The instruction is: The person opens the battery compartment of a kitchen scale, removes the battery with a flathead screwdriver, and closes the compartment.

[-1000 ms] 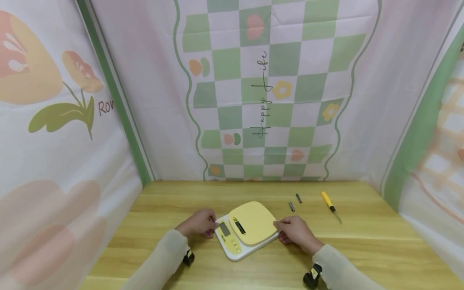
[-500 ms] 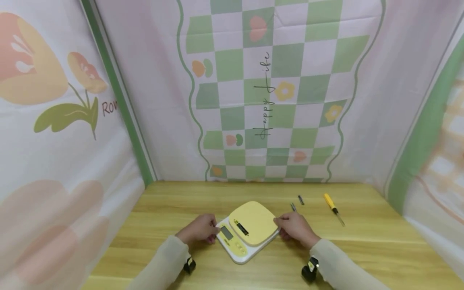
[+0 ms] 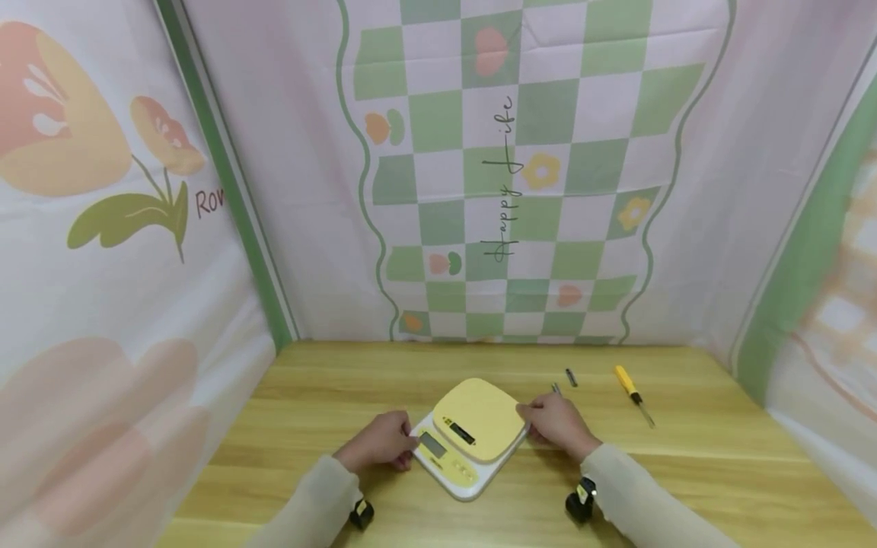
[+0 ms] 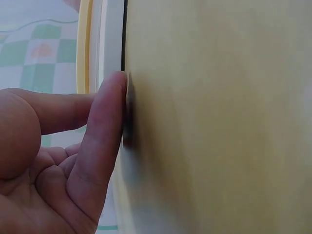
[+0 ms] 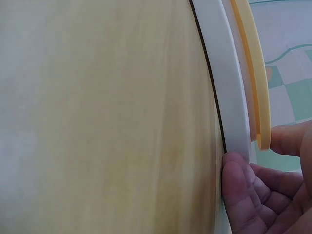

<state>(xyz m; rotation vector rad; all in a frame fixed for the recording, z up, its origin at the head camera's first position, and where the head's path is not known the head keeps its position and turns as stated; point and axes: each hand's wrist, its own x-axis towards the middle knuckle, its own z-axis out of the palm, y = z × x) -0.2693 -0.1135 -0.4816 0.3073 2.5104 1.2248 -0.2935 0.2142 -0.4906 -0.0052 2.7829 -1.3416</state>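
A kitchen scale point(image 3: 476, 415) with a yellow weighing plate and a white base lies on the wooden table, face up and set at a slant. Its grey display and button panel point(image 3: 448, 464) are on the left front side. My left hand point(image 3: 382, 441) pinches the left corner of the scale, thumb by the display and fingers at the base's edge. At the opposite side my right hand point(image 3: 558, 422) grips the right corner. In the right wrist view its thumb touches the rim of the yellow plate point(image 5: 263, 97), while the fingers are against the white base point(image 5: 226, 87).
Beyond my right hand lie two small batteries; one battery point(image 3: 572, 377) shows whole, the other battery point(image 3: 556, 388) is partly hidden by the hand. A screwdriver point(image 3: 633, 396) with a yellow handle lies farther right. Patterned cloth point(image 3: 507, 190) hangs behind the table point(image 3: 329, 380) and at both sides.
The scale has turned counterclockwise on the table. My left hand has come slightly nearer with its corner and my right hand has moved slightly away, partly covering one battery.
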